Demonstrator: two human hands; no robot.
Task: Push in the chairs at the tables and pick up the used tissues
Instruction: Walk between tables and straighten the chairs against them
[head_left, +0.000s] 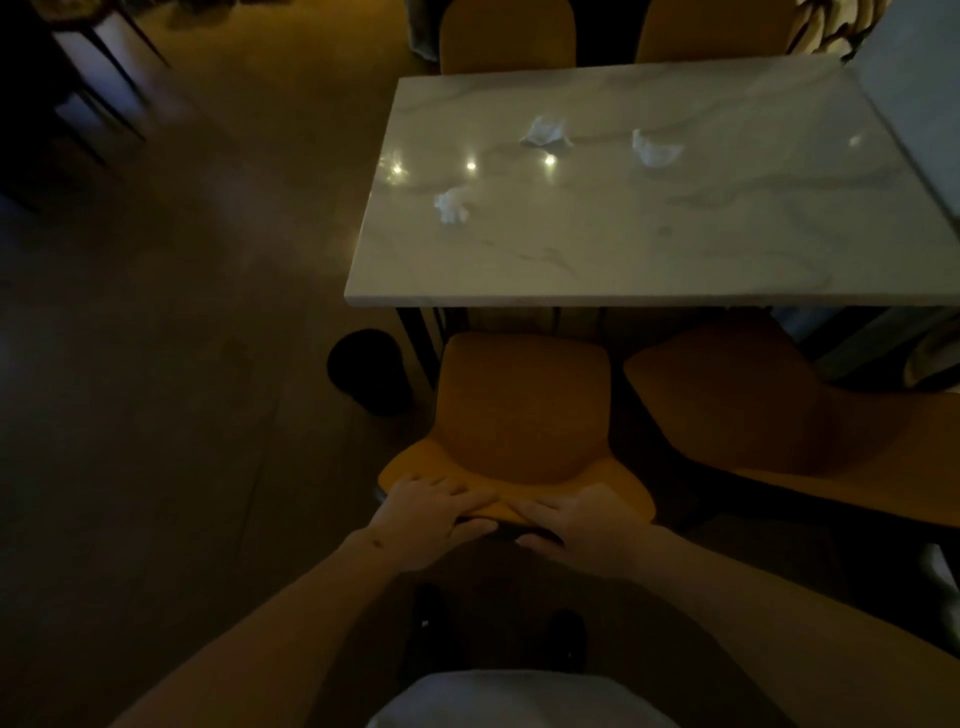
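An orange chair (522, 410) stands in front of me, its seat partly under the near edge of a white marble table (623, 249). My left hand (434, 512) and my right hand (582, 525) both grip the top of its backrest, fingers over the front and thumbs behind. A second orange chair (727, 400) stands to the right, turned at an angle and pulled out. On the tabletop lie three crumpled white tissues: one at the left (452, 203), one in the middle (545, 132), one at the right (653, 148).
Two more orange chairs (508, 34) stand at the table's far side. A dark round bin (366, 371) sits on the floor by the table's left leg. Dark chair legs (98, 88) show at the upper left. A pale ledge (919, 104) borders the table's right side.
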